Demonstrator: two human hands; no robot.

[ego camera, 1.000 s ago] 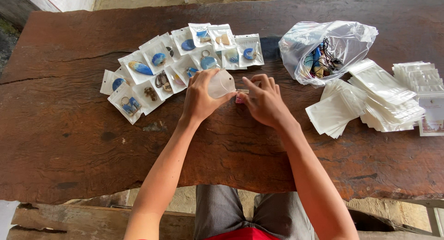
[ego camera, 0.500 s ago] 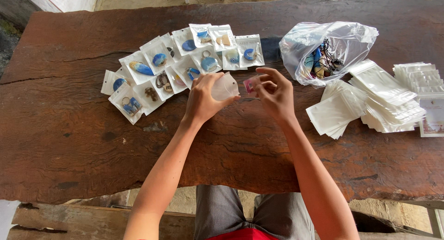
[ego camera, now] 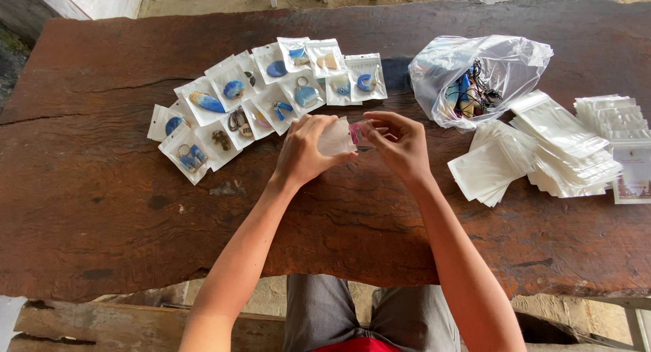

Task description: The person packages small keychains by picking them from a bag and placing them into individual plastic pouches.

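Your left hand (ego camera: 306, 150) is curled around a small translucent white plastic zip pouch (ego camera: 336, 137), with its fingers closed on the pouch's left side and the pouch raised just above the dark reddish-brown wooden table (ego camera: 102, 189). Your right hand (ego camera: 400, 146) meets it from the other side, thumb and fingertips pinched narrowly on a small pink charm (ego camera: 355, 131) right at the pouch's open edge; whether the charm is already partly inside you cannot tell from here. Both hands sit near the middle of the table, close together and touching the same pouch. Just beyond your left hand lies a fanned spread of filled white pouches with blue and brown trinkets (ego camera: 264, 94). Past your right hand sits a crumpled clear plastic bag of loose keychains and cords (ego camera: 475, 77), and to its right, well apart from your hands, lie stacks of empty white pouches (ego camera: 542, 152).
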